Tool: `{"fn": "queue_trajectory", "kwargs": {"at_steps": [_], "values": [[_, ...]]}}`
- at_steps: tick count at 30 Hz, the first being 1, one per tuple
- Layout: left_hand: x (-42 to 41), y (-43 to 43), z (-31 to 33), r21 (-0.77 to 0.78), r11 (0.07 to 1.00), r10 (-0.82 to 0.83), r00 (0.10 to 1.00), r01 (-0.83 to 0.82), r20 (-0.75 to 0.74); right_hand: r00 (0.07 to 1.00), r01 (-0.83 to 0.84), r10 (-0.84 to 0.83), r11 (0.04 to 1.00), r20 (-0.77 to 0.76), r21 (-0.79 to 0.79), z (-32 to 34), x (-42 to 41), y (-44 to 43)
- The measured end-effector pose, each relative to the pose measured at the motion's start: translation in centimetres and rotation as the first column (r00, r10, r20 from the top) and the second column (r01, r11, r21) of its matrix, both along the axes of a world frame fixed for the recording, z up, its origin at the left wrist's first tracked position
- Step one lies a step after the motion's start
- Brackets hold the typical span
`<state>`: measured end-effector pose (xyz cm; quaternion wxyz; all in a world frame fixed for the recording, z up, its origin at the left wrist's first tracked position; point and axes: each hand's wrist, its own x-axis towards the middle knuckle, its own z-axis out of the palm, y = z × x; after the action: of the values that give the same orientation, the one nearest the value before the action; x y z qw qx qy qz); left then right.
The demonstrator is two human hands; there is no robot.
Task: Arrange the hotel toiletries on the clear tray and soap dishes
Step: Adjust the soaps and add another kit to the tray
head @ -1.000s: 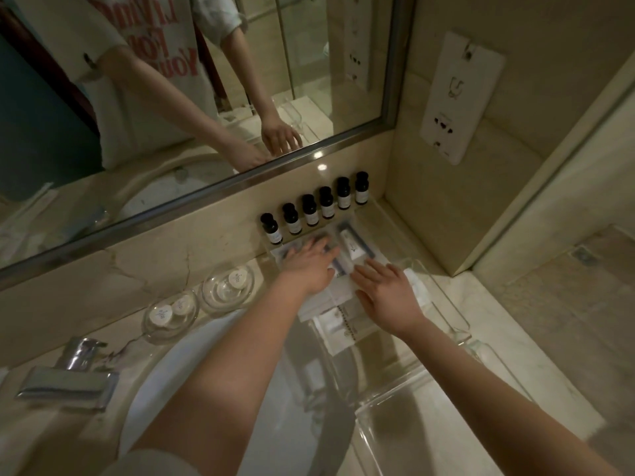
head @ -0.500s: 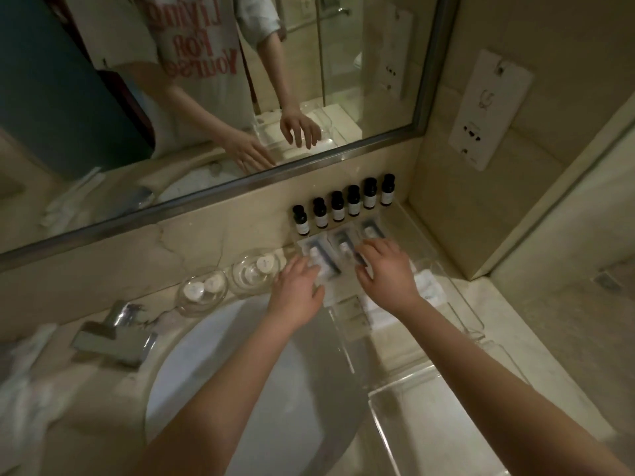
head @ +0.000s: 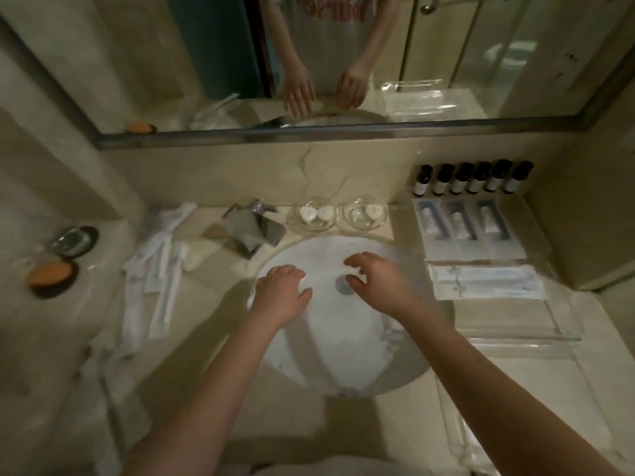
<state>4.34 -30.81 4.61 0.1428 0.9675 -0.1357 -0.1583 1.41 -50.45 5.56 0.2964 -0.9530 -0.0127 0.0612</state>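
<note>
The clear tray sits on the counter at the right. In it lie three boxed tubes side by side and a long white packet below them. Several small dark bottles line the wall behind the tray. Two glass soap dishes stand behind the basin, holding small white wrapped soaps. My left hand and my right hand hover over the white basin, both empty with fingers relaxed. Several white wrapped packets lie loose on the counter at the left.
The chrome tap stands behind the basin at the left. Two dark round dishes sit at the far left, one holding something orange. A mirror runs along the back wall. A wall corner closes off the right end of the counter.
Both hands have left the boxed tubes in the tray and moved left, over the basin. The view has swung left, showing the loose packets and dark dishes.
</note>
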Motion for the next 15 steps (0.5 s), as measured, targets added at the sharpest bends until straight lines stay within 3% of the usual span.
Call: {"fn": "queue_trajectory", "kwargs": {"at_steps": [6,15], "values": [[-2.6,10.0,-1.3,0.057,0.98,0.197,0.972,-0.191,-0.129,0.942,-0.258,0.238,0.964,-0.238,-0.059,-0.4,0.2,9.1],[-6.6,24.2,-3.0,0.049,0.853,0.519,0.836,-0.519,-0.176,0.782,-0.543,0.475,0.837,-0.404,-0.069,-2.1,2.1,22.6]]}}
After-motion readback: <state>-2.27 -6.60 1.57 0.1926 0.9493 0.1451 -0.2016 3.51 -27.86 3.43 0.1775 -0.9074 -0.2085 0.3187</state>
